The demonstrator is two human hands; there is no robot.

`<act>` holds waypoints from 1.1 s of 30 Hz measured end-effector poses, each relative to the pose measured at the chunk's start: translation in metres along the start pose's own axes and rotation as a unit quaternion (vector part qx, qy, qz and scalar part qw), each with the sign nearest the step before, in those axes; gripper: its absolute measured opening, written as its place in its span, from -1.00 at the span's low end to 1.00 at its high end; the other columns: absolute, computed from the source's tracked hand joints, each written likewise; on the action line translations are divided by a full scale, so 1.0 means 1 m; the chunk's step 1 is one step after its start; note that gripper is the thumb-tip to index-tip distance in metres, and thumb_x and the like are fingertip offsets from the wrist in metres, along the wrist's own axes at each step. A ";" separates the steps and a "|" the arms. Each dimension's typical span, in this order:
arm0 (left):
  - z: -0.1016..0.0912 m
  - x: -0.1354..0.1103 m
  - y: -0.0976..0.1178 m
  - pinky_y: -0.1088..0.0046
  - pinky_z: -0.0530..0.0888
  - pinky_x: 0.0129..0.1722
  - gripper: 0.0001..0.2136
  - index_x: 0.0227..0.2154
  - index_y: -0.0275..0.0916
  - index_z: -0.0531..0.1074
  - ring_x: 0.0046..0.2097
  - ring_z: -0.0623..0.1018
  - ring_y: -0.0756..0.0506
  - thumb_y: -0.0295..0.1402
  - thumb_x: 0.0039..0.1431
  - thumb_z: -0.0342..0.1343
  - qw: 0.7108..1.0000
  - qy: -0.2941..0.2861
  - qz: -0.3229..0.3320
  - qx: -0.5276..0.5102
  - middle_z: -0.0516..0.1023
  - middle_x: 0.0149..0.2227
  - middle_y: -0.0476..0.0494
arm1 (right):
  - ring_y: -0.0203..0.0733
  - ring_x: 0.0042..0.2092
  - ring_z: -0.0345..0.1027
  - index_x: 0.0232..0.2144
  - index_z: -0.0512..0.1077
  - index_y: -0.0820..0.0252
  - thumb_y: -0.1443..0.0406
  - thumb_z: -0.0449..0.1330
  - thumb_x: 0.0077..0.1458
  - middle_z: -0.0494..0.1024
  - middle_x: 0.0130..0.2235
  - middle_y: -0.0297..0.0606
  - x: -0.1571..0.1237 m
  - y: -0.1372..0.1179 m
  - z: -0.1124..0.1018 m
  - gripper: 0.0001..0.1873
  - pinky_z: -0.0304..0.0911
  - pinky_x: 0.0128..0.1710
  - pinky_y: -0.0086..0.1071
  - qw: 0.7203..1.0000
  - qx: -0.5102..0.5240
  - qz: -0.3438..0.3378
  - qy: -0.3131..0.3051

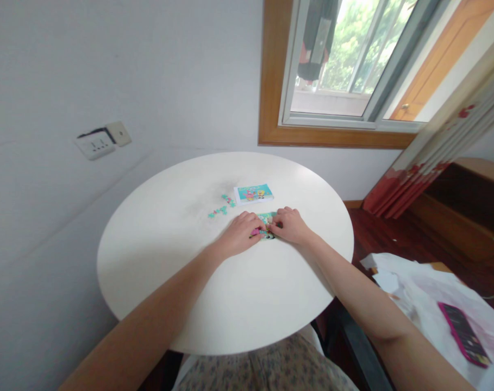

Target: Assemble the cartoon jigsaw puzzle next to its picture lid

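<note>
On my screen I see a small picture puzzle point(265, 218) lying flat on the white round table point(157, 258), a little beyond the middle, toward two o'clock of the table. It is colourful: the upper part is turquoise-green, and lower there are pink, yellow and dark patches, but the fingers cover a good part of it. My left hand point(244, 229) comes onto it from nine o'clock, my right hand point(291, 225) from three o'clock. The fingers of both are bent and touch the puzzle; whether they pinch a piece, I cannot tell.

Counting from the puzzle, some loose pieces point(223, 209), turquoise with a little pink, lie near at ten o'clock. Close to twelve o'clock is a flat printed pack point(253, 194) with white edge; its turquoise cover shows a pink starfish figure and a yellow square one. Along its top are marks like lettering, too small for reading. Much farther, at four o'clock, a pink-edged phone point(463, 333) rests on white sheeting point(418, 282).
</note>
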State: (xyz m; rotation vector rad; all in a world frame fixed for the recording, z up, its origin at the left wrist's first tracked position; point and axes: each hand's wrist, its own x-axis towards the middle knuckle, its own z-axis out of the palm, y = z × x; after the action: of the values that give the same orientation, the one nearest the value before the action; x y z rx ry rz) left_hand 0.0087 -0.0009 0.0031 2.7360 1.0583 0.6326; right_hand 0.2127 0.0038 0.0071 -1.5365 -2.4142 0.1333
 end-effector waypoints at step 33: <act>-0.003 -0.001 0.004 0.28 0.34 -0.09 -0.77 -0.16 -0.04 0.53 -0.12 0.36 -0.14 -0.39 0.20 0.04 1.000 -0.009 0.001 -0.007 0.40 -0.25 -0.12 | -0.28 -0.36 0.21 -0.51 0.59 0.16 0.20 0.06 0.16 0.43 -0.51 -0.29 0.001 0.018 -0.007 -0.64 0.07 -0.23 -0.41 0.989 0.117 -0.084 0.027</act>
State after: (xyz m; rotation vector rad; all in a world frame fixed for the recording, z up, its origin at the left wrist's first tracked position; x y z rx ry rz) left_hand 0.0095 -0.0045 0.0063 2.7270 1.0425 0.6115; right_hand 0.2301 0.0123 0.0095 -1.2152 -2.3761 0.3240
